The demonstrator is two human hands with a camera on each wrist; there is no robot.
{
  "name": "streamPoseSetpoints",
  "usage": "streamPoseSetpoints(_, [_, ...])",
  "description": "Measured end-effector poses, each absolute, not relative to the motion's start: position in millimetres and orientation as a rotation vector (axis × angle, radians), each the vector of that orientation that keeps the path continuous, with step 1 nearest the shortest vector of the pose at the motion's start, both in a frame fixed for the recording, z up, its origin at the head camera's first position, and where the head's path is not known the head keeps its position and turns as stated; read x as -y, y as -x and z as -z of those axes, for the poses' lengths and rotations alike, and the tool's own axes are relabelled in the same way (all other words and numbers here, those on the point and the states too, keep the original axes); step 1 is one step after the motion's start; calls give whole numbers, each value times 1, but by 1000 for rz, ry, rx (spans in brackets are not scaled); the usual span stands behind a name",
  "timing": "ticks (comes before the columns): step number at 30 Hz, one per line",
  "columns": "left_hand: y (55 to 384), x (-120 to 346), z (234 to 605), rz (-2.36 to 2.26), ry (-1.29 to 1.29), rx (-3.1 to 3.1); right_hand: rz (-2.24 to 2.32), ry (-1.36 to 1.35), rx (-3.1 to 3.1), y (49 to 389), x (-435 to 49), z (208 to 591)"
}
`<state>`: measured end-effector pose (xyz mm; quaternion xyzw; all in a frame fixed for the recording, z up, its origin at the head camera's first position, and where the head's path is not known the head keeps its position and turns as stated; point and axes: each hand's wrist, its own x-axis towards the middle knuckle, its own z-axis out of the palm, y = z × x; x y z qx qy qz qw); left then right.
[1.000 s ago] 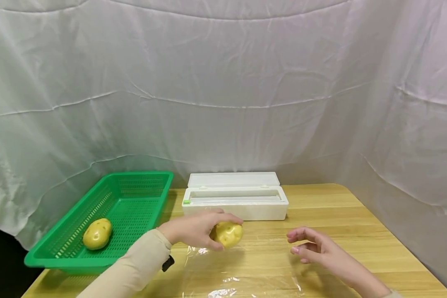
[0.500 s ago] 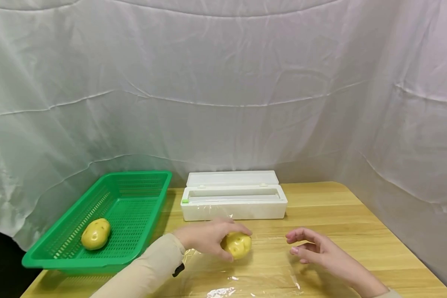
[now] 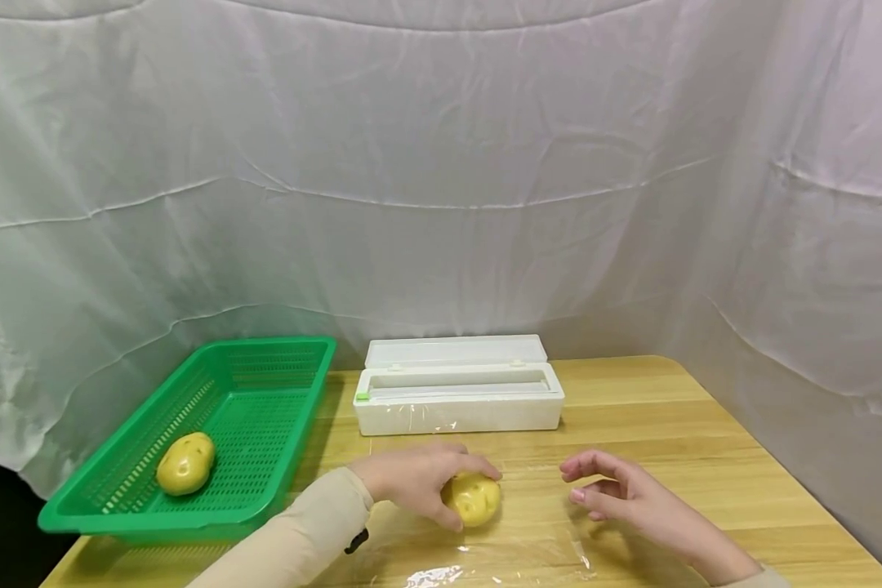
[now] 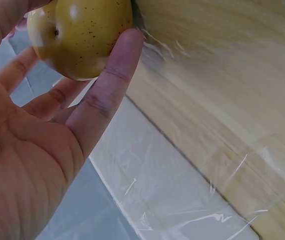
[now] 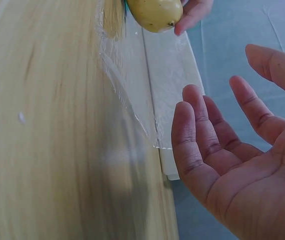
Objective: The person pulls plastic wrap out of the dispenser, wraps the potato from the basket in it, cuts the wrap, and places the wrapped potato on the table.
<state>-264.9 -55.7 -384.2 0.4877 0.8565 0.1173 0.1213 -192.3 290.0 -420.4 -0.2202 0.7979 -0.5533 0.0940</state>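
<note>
My left hand (image 3: 419, 482) grips a yellow potato (image 3: 474, 500), its fingers and thumb around the sides, in the head view. Beneath it a sheet of clear plastic wrap (image 3: 441, 575) lies over the wood, and it reaches up to the front of a white wrap dispenser (image 3: 459, 415) whose lid stands raised. In the left wrist view the fingers curve about the speckled potato (image 4: 82, 37). To the right, my right hand (image 3: 628, 498) hovers above the tabletop with loosely bent fingers, holding nothing. A second potato (image 3: 186, 464) lies in the green basket.
The green plastic basket (image 3: 316, 408) stands at the left of the wooden table (image 3: 632, 408), partly over its left edge. Behind the table hangs a pale grey curtain (image 3: 441, 245), which also runs along the right side.
My left hand has carried the potato a little to the right and down toward the plastic wrap. My right hand has stayed almost where it was.
</note>
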Motion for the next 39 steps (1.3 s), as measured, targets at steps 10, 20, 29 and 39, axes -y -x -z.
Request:
streamPoseSetpoints(10, [265,54,386,-382,-1393,-2479,1635,639,-2360,192,-289,421])
streamPoseSetpoints(20, [261,54,385,-421,-1353,-2454,1628,632,-2347,192,-289,423])
streamPoseSetpoints(29, [264,55,387,-399,-1384,-2444,1632,632,-2334,192,-290,425])
streamPoseSetpoints(39, [264,57,386,-453,-1330,-2423,1618,649,-2339,192,-290,424])
